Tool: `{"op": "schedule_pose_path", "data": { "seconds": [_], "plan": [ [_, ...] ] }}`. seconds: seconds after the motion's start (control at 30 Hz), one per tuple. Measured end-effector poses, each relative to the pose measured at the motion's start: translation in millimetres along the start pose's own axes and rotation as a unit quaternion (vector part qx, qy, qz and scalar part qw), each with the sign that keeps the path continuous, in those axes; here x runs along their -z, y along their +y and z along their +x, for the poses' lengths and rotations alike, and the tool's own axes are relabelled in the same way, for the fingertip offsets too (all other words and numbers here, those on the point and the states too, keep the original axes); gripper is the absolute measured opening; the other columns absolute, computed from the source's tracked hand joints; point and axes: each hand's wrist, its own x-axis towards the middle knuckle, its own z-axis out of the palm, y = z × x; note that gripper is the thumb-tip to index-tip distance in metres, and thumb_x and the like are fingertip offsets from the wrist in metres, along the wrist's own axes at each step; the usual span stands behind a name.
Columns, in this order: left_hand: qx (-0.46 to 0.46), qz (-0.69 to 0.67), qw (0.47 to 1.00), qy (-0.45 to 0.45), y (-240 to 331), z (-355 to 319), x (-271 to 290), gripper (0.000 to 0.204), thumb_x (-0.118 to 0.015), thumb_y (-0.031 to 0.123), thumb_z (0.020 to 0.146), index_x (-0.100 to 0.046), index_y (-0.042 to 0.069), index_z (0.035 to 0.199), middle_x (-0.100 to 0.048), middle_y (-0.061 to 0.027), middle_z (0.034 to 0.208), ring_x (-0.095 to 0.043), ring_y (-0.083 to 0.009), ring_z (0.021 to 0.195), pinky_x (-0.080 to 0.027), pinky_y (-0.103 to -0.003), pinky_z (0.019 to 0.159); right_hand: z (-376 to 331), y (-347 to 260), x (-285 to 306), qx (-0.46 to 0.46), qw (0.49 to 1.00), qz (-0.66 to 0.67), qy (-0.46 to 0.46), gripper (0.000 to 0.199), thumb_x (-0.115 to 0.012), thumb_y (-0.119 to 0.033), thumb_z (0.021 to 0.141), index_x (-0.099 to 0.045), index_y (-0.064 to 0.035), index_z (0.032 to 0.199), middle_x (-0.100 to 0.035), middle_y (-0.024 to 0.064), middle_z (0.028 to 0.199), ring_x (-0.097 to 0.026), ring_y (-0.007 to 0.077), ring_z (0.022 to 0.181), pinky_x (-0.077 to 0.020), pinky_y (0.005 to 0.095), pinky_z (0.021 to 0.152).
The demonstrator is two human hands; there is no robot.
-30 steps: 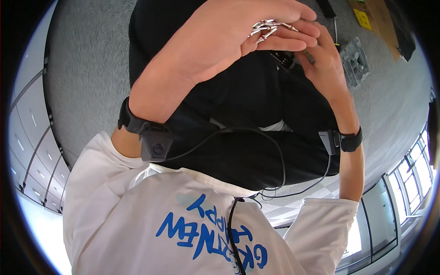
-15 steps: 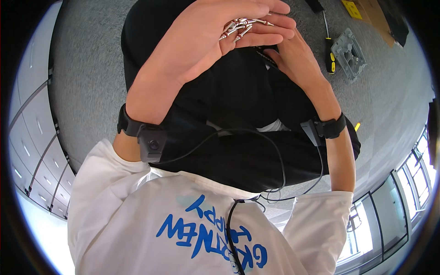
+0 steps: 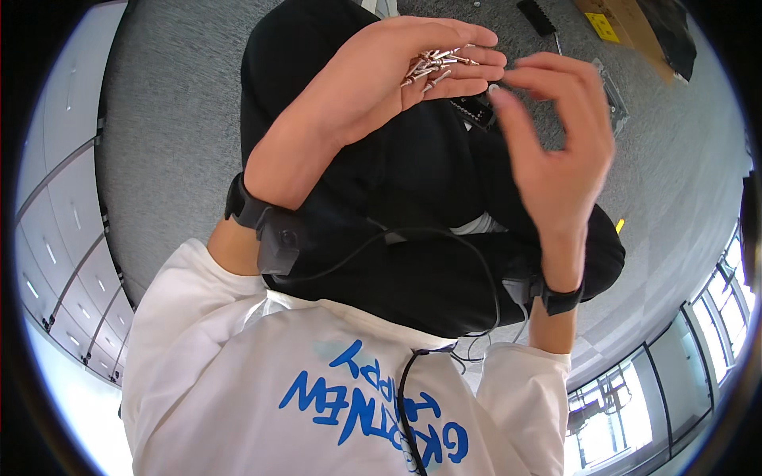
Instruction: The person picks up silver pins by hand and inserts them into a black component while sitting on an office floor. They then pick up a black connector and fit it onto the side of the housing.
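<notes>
— Looking at the fingers first, what do you see?

— I see the left hand (image 3: 381, 87) turned palm up, its fingers almost straight and close together, cupped a little. A small pile of silver screws (image 3: 435, 65) lies on the fingers, near their tips. The hand carries them loosely, it does not squeeze them.

— And the other hand?

— The right hand (image 3: 556, 151) is just beside the screws, fingers curled and spread apart, holding nothing that I can see. Its fingertips (image 3: 516, 75) are very near the left fingertips.

— Around them?

— Both wrists wear a black band (image 3: 248, 208) with a cable. Under the hands are black trousers (image 3: 413, 198) and a grey carpet floor (image 3: 175, 127), where a grey metal part (image 3: 613, 99) lies near the upper right edge.
</notes>
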Motion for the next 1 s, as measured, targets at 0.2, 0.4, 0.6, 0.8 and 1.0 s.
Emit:
{"op": "schedule_pose_path", "data": {
  "seconds": [0.2, 0.4, 0.6, 0.8, 1.0],
  "plan": [
    [-0.007, 0.046, 0.999, -0.025, 2, -3, 2, 0.042, -0.042, 0.023, 0.104, -0.059, -0.004, 0.130, -0.067, -0.0121, 0.120, -0.067, -0.0167, 0.104, -0.054, -0.027, 0.086, -17, -11, -42, 0.055, 0.998, -0.023, 0.029, 0.022, -0.080, -0.005, 0.070, -0.065, -0.0055, 0.086, -0.055, 0.0051, 0.089, -0.056, 0.0242, 0.083, -0.0493, 0.0343, 0.071],
    [0.004, 0.064, 0.997, -0.031, 0, -1, 2, 0.042, -0.042, 0.025, 0.104, -0.061, -0.002, 0.129, -0.067, -0.0127, 0.120, -0.066, -0.0185, 0.106, -0.054, -0.028, 0.089, -21, -12, -49, 0.042, 0.999, -0.011, 0.026, 0.020, -0.078, -0.003, 0.073, -0.066, -0.0043, 0.089, -0.055, 0.0049, 0.088, -0.057, 0.0244, 0.083, -0.0498, 0.0344, 0.070],
    [0.001, 0.052, 0.997, -0.052, -1, 2, 4, 0.044, -0.043, 0.027, 0.105, -0.058, -0.004, 0.132, -0.065, -0.0172, 0.124, -0.065, -0.0231, 0.113, -0.053, -0.030, 0.096, -22, -11, -35, 0.027, 0.997, -0.021, 0.069, 0.013, -0.073, 0.000, 0.079, -0.070, -0.0059, 0.090, -0.063, 0.0066, 0.084, -0.064, 0.0249, 0.075, -0.0521, 0.0329, 0.067],
    [-0.019, 0.005, 0.998, -0.057, -5, 4, 4, 0.047, -0.040, 0.027, 0.106, -0.052, -0.008, 0.134, -0.062, -0.0237, 0.127, -0.063, -0.0292, 0.118, -0.051, -0.034, 0.102, -31, 6, -11, -0.095, 0.993, -0.017, 0.073, 0.005, -0.070, 0.000, 0.086, -0.069, -0.0007, 0.090, -0.066, 0.0082, 0.079, -0.066, 0.0160, 0.067, -0.0501, 0.0254, 0.062],
    [-0.036, -0.001, 0.998, -0.047, -3, 4, 4, 0.046, -0.041, 0.025, 0.105, -0.051, -0.011, 0.132, -0.062, -0.0260, 0.126, -0.063, -0.0311, 0.118, -0.051, -0.034, 0.102, -54, 27, -21, -0.257, 0.965, 0.054, -0.032, 0.009, -0.069, -0.001, 0.086, -0.071, 0.0010, 0.094, -0.070, 0.0090, 0.082, -0.068, 0.0139, 0.070, -0.0520, 0.0252, 0.065]
  ]
}}
